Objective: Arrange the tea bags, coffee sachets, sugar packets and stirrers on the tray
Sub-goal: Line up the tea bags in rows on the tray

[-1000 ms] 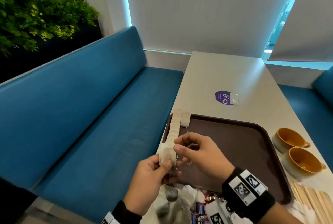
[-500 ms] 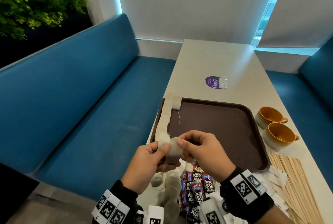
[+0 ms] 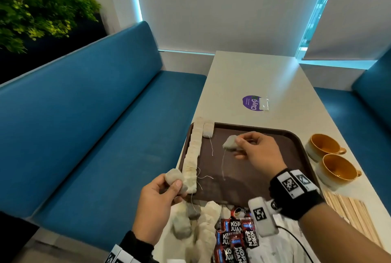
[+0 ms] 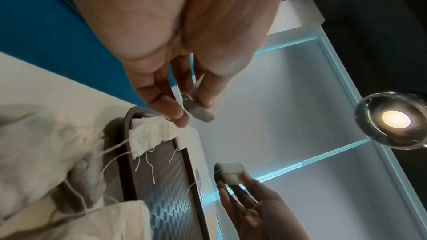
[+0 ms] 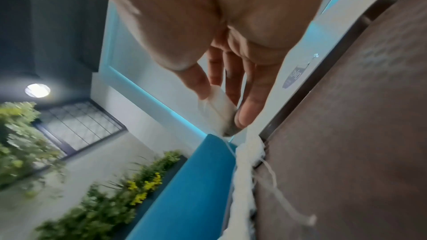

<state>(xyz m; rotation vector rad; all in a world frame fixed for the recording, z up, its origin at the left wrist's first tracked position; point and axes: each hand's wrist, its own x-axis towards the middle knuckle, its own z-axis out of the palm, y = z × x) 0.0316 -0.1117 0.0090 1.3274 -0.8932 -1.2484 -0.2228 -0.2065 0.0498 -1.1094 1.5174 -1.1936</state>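
Observation:
A brown tray [image 3: 249, 169] lies on the table with a row of tea bags [image 3: 193, 152] along its left rim and one more tea bag [image 3: 208, 130] beside the row's far end. My left hand [image 3: 167, 186] pinches a grey tea bag [image 3: 173, 175] over the tray's near left corner, also seen in the left wrist view as the tea bag [image 4: 199, 115]. My right hand [image 3: 251, 150] pinches another tea bag [image 3: 230, 142] above the tray's middle, its string dangling; the right wrist view shows this tea bag [image 5: 221, 110]. Loose tea bags [image 3: 196, 226], red coffee sachets [image 3: 234, 235] and wooden stirrers [image 3: 355, 218] lie near me.
Two orange cups [image 3: 330, 159] stand right of the tray. A purple sticker with a small clear packet [image 3: 256, 103] lies beyond it. White sugar packets [image 3: 277, 248] lie at the near edge. A blue bench [image 3: 95, 135] runs along the table's left side.
My hands were together on one clump of tea bags; they have pulled apart, each holding a tea bag. The right hand moved out over the tray's middle.

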